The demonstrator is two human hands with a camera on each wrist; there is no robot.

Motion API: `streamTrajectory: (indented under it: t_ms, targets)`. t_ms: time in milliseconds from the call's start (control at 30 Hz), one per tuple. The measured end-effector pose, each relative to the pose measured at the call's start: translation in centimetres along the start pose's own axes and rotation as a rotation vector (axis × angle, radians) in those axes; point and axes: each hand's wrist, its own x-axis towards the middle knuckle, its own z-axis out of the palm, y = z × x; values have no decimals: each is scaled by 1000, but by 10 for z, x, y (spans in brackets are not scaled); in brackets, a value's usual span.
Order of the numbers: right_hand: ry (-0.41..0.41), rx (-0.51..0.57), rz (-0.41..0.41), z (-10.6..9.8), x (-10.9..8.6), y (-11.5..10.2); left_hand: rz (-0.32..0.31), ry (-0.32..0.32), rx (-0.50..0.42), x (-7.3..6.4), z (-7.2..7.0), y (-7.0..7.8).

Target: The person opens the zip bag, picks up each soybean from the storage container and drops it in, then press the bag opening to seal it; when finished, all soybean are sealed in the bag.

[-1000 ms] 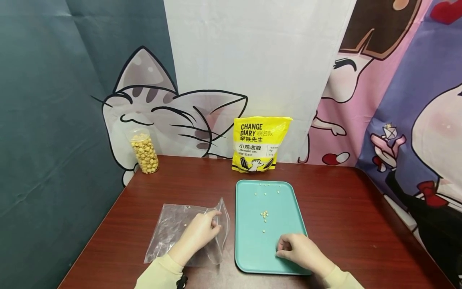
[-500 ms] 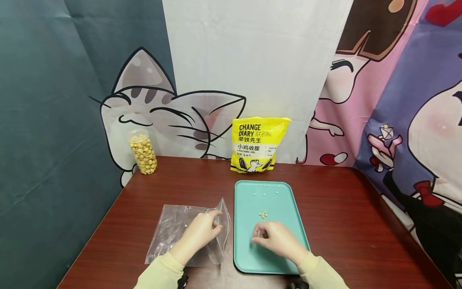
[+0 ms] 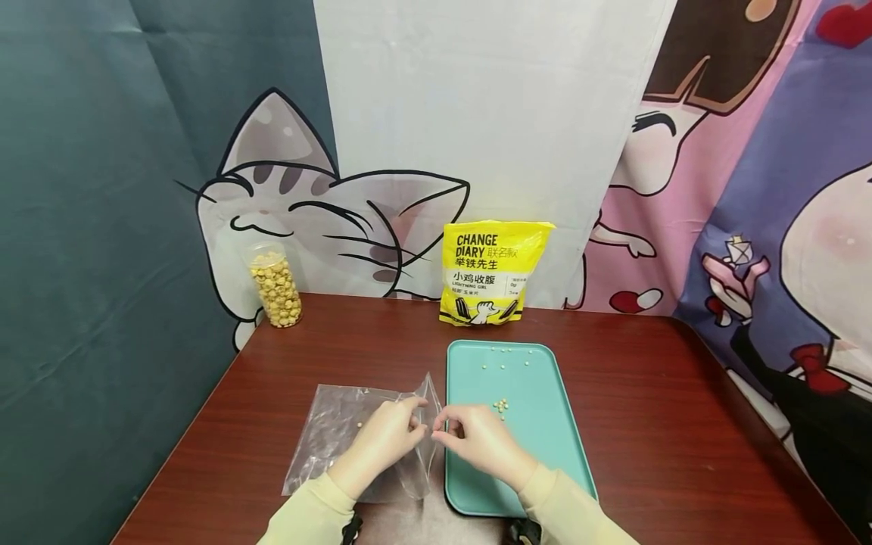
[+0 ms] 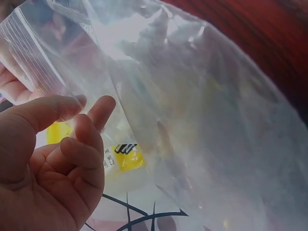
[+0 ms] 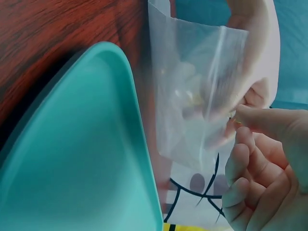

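Observation:
A clear zip bag [image 3: 325,428] lies on the table, its mouth raised toward the tray. My left hand [image 3: 383,439] holds the bag at the mouth, thumb and forefinger on the plastic, as the left wrist view shows. One small pale bean [image 3: 359,425] shows through the bag. My right hand [image 3: 482,440] is at the bag's mouth, thumb and forefinger together. In the right wrist view they pinch a small yellow bean [image 5: 237,123], mostly hidden by the fingertips. Several more beans [image 3: 501,406] lie on the teal tray [image 3: 545,446], in a small cluster and scattered at its far end.
A yellow snack pouch [image 3: 490,272] stands behind the tray at the table's back edge. At the back left stands a clear jar [image 3: 275,291] of yellow popcorn-like pieces. Printed cloth [image 3: 511,113] hangs behind the table.
My right hand has moved left from the near right of the tray to the bag's mouth. The lone bean nearest me on the tray is no longer visible. My left hand stays on the bag.

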Motion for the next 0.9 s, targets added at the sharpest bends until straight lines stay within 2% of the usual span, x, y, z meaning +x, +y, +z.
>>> streamTrajectory:
  t_ms: [533, 733, 900]
  targets:
    - [-66, -6, 12, 8, 7, 1, 27, 15, 16, 0, 0, 0]
    - [-46, 41, 16, 7, 5, 4, 4, 9, 3, -1, -1, -2]
    - [18, 85, 54, 3, 0, 13, -24, -7, -21, -3, -2, -3]
